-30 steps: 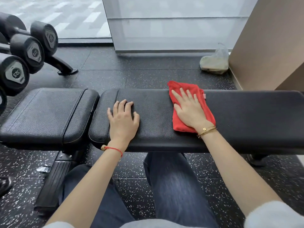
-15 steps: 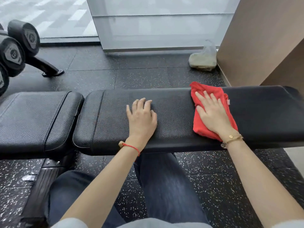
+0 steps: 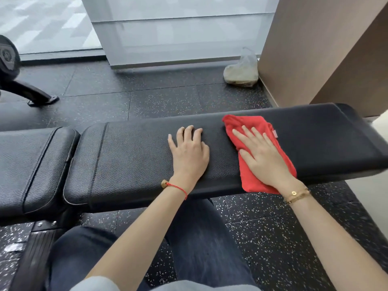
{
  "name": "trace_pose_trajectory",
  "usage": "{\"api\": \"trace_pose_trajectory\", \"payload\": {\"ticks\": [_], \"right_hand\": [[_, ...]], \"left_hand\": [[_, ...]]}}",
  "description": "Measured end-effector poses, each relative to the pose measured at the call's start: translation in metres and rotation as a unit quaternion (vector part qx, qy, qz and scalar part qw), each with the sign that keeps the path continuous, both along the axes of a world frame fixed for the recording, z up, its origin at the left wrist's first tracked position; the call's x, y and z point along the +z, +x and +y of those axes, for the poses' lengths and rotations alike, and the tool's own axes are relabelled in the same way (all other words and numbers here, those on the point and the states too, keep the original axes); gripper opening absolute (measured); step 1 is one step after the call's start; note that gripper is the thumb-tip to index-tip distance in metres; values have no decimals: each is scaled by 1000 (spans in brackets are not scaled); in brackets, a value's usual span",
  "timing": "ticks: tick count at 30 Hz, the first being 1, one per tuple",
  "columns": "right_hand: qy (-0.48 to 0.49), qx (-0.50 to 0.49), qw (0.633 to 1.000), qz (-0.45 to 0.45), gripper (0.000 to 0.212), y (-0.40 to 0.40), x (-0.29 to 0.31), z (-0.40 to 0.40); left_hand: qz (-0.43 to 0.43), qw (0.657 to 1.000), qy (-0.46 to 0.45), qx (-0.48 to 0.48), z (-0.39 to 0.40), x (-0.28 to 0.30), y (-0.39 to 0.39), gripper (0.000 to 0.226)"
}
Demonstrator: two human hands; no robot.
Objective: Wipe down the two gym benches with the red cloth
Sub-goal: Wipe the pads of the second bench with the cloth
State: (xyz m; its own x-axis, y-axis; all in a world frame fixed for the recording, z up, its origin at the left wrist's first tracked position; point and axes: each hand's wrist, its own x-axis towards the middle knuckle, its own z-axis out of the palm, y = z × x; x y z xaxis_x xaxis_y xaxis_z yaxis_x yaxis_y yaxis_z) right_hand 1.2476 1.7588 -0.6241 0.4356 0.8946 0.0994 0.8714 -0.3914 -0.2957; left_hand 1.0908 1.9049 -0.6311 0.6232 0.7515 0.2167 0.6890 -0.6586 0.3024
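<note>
A long black padded bench pad [image 3: 134,156] runs across the view, with a shorter seat pad [image 3: 27,164] adjoining it at the left. A folded red cloth [image 3: 256,122] lies on the right part of the long pad. My right hand [image 3: 262,154] presses flat on the cloth with straight, spread fingers. My left hand [image 3: 189,152] rests palm-down on the bare pad just left of the cloth, fingers slightly bent at the tips, holding nothing.
A dumbbell [image 3: 8,57] on a rack foot [image 3: 35,95] stands at the far left. A tied plastic bag [image 3: 241,70] sits on the speckled rubber floor beside the brown wall [image 3: 315,49]. My knees [image 3: 199,238] are under the bench's near edge.
My right hand has slid the red cloth rightward along the long pad, toward its right end. My left hand has also shifted right on the pad. The view has panned right.
</note>
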Motion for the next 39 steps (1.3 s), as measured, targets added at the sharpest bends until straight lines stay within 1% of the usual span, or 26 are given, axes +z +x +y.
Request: {"api": "trace_pose_trajectory", "payload": {"ticks": [3, 6, 8, 10, 12, 15, 17, 19, 22, 26, 30, 32, 34, 37, 39], "right_hand": [[-18, -69, 997, -3, 55, 41, -1, -8], [-49, -154, 987, 1, 55, 84, 4, 13], [-61, -184, 981, 3, 55, 94, 8, 35], [-68, -159, 985, 0, 56, 83, 9, 52], [-60, -97, 994, 0, 56, 57, 8, 59], [-36, -10, 999, -9, 58, 15, 4, 46], [-30, 17, 999, -15, 58, 1, 2, 27], [-24, 9, 1000, -14, 57, 2, 0, 6], [-19, -34, 999, -8, 56, 21, 0, -19], [-33, -139, 990, -10, 55, 74, 0, -41], [-55, -241, 969, 1, 55, 124, 9, -32], [-60, -241, 969, 0, 55, 124, 10, -24], [-56, -199, 978, -2, 56, 110, 8, -26], [-41, -143, 989, -14, 56, 92, 1, -51], [-37, -144, 989, -13, 56, 94, 0, -67]], "left_hand": [[-6, 1000, 10, 4, 0, -1, 0, 43], [-9, 1000, 19, 11, -1, -1, 2, 42], [-11, 1000, 22, 14, -2, -1, 3, 42], [-14, 1000, 23, 16, -3, -1, 3, 42], [-17, 999, 26, 17, -2, -1, 3, 41], [-16, 999, 29, 17, -3, -2, 2, 41], [-17, 999, 24, 15, -2, -1, 2, 41], [-18, 1000, 22, 10, -2, -1, 0, 41], [-16, 1000, 18, 2, -4, -2, -2, 43], [-8, 1000, 16, 3, -7, -3, -2, 45], [-1, 1000, 18, 5, -9, -3, -1, 45], [3, 1000, 20, 4, -9, -2, 0, 45], [2, 1000, 22, 5, -10, -2, 1, 45], [-7, 1000, 18, 7, -9, -3, -1, 44], [-10, 1000, 18, 4, -8, -3, -2, 43]]}}
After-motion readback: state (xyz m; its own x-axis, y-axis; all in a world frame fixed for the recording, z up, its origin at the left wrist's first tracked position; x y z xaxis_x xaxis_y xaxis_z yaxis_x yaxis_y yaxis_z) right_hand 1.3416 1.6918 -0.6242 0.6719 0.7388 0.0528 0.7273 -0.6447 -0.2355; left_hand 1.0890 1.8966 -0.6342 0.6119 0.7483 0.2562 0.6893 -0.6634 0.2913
